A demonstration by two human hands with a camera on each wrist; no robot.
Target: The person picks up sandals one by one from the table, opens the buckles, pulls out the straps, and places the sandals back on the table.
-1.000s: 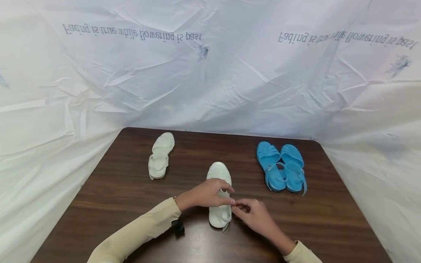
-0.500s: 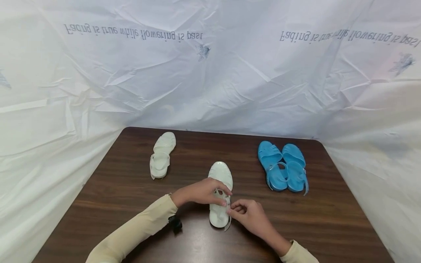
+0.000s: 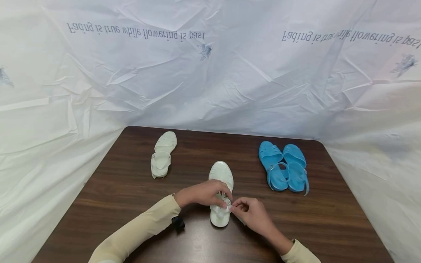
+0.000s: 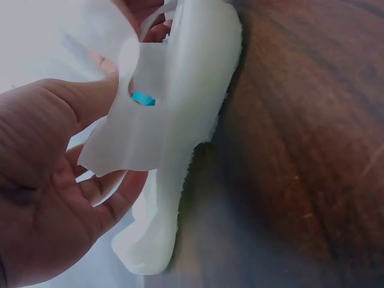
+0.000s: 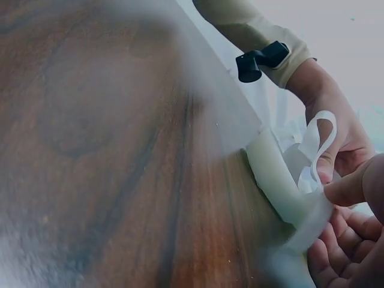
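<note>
A white sandal [image 3: 221, 173] lies at the middle of the table, toe pointing away from me. From its left side my left hand [image 3: 205, 193] reaches over and grips the ankle strap near the buckle [image 3: 227, 200]. In the left wrist view, thumb and fingers sit on either side of the sandal's upright heel piece [image 4: 129, 141]. My right hand [image 3: 253, 215] pinches the strap at the sandal's right side, with the loose end slanting out below the fingers. The right wrist view shows the strap loop [image 5: 324, 141] standing up between both hands.
Another white sandal [image 3: 162, 155] stands at the back left of the dark wooden table [image 3: 125, 197]. Two blue sandals [image 3: 282, 166] sit together at the right. A black device [image 3: 178, 223] hangs under my left wrist. White sheeting [image 3: 210, 84] surrounds the table.
The right hand's fingers have come onto the strap and drawn it rightward; its free end, earlier hanging by the heel, now slants out to the right. The left hand has shifted slightly.
</note>
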